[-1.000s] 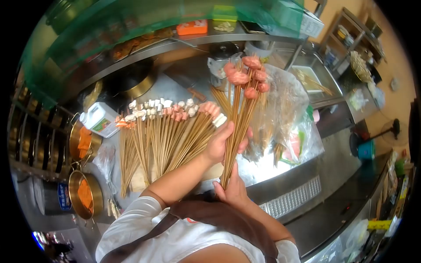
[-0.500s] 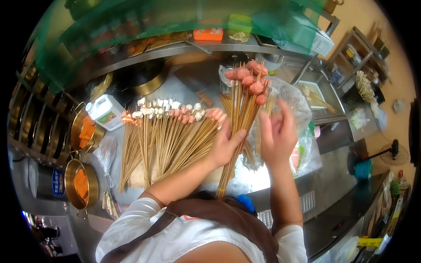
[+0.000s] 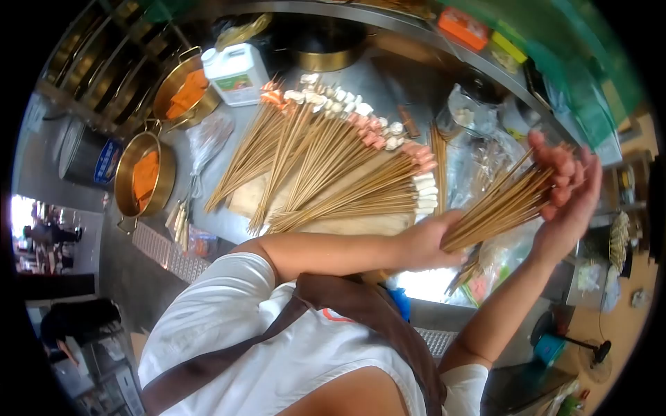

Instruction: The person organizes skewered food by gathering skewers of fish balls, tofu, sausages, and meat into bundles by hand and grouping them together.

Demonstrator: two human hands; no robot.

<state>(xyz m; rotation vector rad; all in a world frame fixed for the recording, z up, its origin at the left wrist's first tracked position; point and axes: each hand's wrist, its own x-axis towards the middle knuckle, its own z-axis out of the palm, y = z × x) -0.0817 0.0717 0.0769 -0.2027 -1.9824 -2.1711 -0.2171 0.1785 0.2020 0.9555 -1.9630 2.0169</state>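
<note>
Your right hand (image 3: 569, 211) was apart from the bundle of skewers (image 3: 503, 208) half a second ago; it is now cupped against the pink balls (image 3: 558, 170) at its tip, though whether those fingers grip cannot be told. Your left hand (image 3: 433, 243) still has its fingers clenched round the lower sticks. The bundle, held to the right of the fanned skewers (image 3: 305, 173), now appears steadied towards both ends.
</note>
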